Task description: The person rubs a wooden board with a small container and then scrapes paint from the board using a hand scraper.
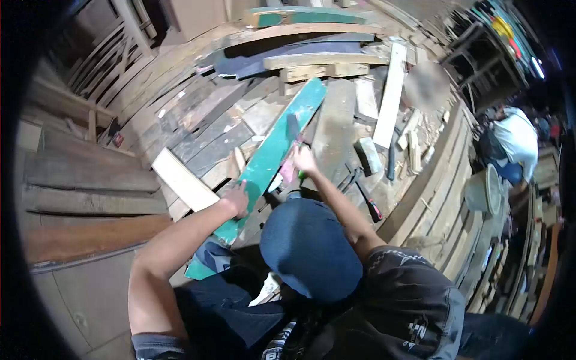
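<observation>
A long board with worn green paint (pixel 279 141) slants across the wood pile in front of me. My left hand (pixel 237 201) holds its lower part, the index finger laid along the painted face and the other fingers partly hidden. Farther up, beside the board's right edge, my right hand (pixel 304 159) is closed around a tool with a flat grey blade (pixel 293 127) that lies over the green face. Its handle is mostly covered by the fingers. Below that hand is a pink piece, perhaps cloth (pixel 288 170). A dark blue cap (pixel 312 249) blocks the view under my hands.
Pliers (pixel 353 177), a red-and-black handled tool (pixel 373 210) and a hammer (pixel 391 162) lie to the right. A pale plank (pixel 391 96) and a block (pixel 367 156) are nearby. Stacked beams (pixel 441 186) line the right side. Another person (pixel 513 141) bends near a bucket (pixel 483 191).
</observation>
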`<control>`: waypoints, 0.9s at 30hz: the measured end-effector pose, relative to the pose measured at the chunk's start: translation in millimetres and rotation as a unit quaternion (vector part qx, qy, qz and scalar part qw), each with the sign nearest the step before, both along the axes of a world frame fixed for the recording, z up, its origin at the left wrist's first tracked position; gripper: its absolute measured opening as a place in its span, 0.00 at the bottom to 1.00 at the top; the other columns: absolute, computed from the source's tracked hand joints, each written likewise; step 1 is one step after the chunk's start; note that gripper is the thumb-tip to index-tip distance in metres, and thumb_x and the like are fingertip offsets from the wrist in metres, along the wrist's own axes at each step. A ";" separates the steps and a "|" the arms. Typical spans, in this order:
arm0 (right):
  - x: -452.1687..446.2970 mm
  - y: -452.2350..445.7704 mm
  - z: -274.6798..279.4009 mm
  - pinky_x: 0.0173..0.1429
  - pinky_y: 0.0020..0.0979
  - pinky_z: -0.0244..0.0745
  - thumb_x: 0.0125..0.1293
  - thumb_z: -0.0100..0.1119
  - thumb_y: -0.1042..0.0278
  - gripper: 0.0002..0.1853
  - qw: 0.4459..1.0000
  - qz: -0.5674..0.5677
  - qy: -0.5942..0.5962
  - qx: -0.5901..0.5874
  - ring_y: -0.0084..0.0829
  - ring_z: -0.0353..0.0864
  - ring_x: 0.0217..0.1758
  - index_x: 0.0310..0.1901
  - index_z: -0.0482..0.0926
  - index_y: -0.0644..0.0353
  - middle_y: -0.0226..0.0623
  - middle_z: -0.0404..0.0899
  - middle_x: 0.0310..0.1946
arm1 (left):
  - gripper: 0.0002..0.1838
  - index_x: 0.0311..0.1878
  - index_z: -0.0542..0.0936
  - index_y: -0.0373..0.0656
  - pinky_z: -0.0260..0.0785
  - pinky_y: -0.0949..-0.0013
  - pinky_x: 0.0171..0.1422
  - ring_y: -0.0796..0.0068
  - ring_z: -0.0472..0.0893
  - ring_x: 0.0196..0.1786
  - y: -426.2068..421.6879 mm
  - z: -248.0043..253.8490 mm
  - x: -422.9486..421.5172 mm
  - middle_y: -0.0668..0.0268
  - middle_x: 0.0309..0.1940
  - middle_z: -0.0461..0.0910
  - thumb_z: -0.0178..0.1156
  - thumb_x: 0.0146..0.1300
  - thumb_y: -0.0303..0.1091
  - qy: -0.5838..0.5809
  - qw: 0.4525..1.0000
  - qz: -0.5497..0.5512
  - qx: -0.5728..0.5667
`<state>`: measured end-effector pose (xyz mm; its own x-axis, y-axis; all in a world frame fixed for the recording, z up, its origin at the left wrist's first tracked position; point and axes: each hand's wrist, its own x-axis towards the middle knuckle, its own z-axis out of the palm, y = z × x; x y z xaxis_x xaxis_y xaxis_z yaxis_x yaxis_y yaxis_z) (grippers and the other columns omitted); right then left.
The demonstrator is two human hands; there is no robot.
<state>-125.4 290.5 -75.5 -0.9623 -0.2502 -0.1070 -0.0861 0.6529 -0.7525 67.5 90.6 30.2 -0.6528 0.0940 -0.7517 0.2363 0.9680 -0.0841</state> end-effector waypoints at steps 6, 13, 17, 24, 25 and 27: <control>-7.0 -21.5 15.2 0.49 0.50 0.77 0.75 0.36 0.45 0.33 0.998 -0.048 -0.030 -0.008 0.58 0.83 0.40 0.39 0.79 0.73 0.64 0.80 0.31 | 0.43 0.73 0.60 0.39 0.55 0.50 0.75 0.57 0.57 0.75 -2.7 -8.7 -1.1 0.49 0.78 0.42 0.59 0.61 0.55 -0.021 1.000 0.000 -0.003; 31.9 1.3 28.8 0.57 0.51 0.70 0.73 0.39 0.45 0.32 0.998 -0.044 -0.015 -0.044 0.61 0.78 0.53 0.44 0.79 0.73 0.71 0.77 0.40 | 0.30 0.64 0.75 0.44 0.60 0.56 0.71 0.56 0.61 0.73 7.3 1.5 -2.9 0.48 0.78 0.43 0.61 0.59 0.45 -0.013 1.000 0.012 -0.005; -65.6 -6.0 -20.2 0.37 0.49 0.76 0.74 0.36 0.41 0.36 0.996 -0.061 -0.053 -0.031 0.53 0.86 0.37 0.41 0.79 0.74 0.64 0.81 0.31 | 0.29 0.63 0.77 0.46 0.60 0.55 0.71 0.56 0.61 0.73 10.2 14.9 -1.3 0.47 0.78 0.43 0.61 0.58 0.45 -0.017 1.000 0.020 0.007; 14.9 8.6 42.0 0.48 0.49 0.75 0.73 0.40 0.44 0.34 0.995 -0.051 -0.081 0.021 0.57 0.83 0.44 0.42 0.78 0.76 0.67 0.80 0.36 | 0.28 0.66 0.74 0.48 0.55 0.50 0.73 0.53 0.59 0.74 9.0 13.7 -4.5 0.47 0.78 0.43 0.56 0.62 0.43 -0.022 1.000 0.007 -0.006; 14.1 11.2 43.5 0.48 0.49 0.75 0.73 0.40 0.44 0.34 0.996 -0.039 -0.073 0.030 0.58 0.83 0.44 0.42 0.78 0.77 0.68 0.80 0.36 | 0.28 0.66 0.74 0.49 0.55 0.50 0.73 0.52 0.58 0.74 12.3 16.4 -4.3 0.46 0.78 0.42 0.56 0.62 0.42 -0.033 0.999 0.002 -0.016; 8.0 11.6 41.4 0.49 0.50 0.74 0.73 0.40 0.45 0.34 0.996 -0.028 -0.075 0.025 0.60 0.82 0.45 0.42 0.78 0.78 0.69 0.79 0.37 | 0.41 0.67 0.64 0.29 0.64 0.54 0.69 0.52 0.62 0.72 9.1 1.6 -4.6 0.43 0.76 0.43 0.61 0.59 0.50 -0.026 1.000 -0.012 -0.010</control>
